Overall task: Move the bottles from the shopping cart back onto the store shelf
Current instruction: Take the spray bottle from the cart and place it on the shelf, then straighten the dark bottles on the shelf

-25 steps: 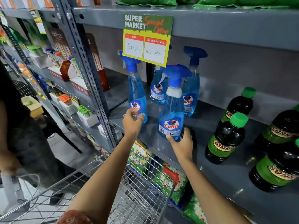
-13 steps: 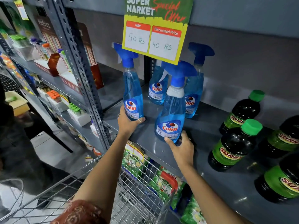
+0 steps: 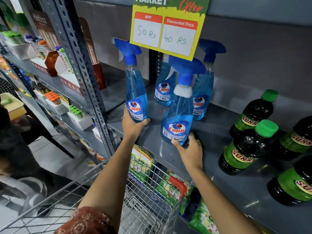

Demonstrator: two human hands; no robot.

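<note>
1. My left hand [image 3: 132,125] is wrapped around the base of a blue Colin spray bottle [image 3: 135,92]; the bottle is upright near the front left corner of the grey shelf [image 3: 211,129].
2. I cannot tell whether that bottle's bottom touches the shelf; my fingers cover it.
3. My right hand [image 3: 190,149] cups the base of a second Colin spray bottle [image 3: 179,115], thumb against its front lower edge, the other fingers curled behind and mostly hidden. The bottle tilts slightly and appears to rest on the shelf.
4. Two more blue spray bottles stand behind: one [image 3: 163,88] with its head hidden by the price card [image 3: 166,29], one [image 3: 203,92] partly behind the second bottle.
5. The card reads "MRP 50 Rs" and "Discounted Price 40 Rs"; its upper heading is cut off by the frame.
6. Dark bottles with green caps [image 3: 248,146] stand to the right on the same shelf, the rightmost ones cut off.
7. The wire shopping cart [image 3: 148,200] sits below my arms; its contents are not visible from here.
8. Green packets [image 3: 170,188] on the lower shelf are seen through the cart mesh, print unreadable.
</note>
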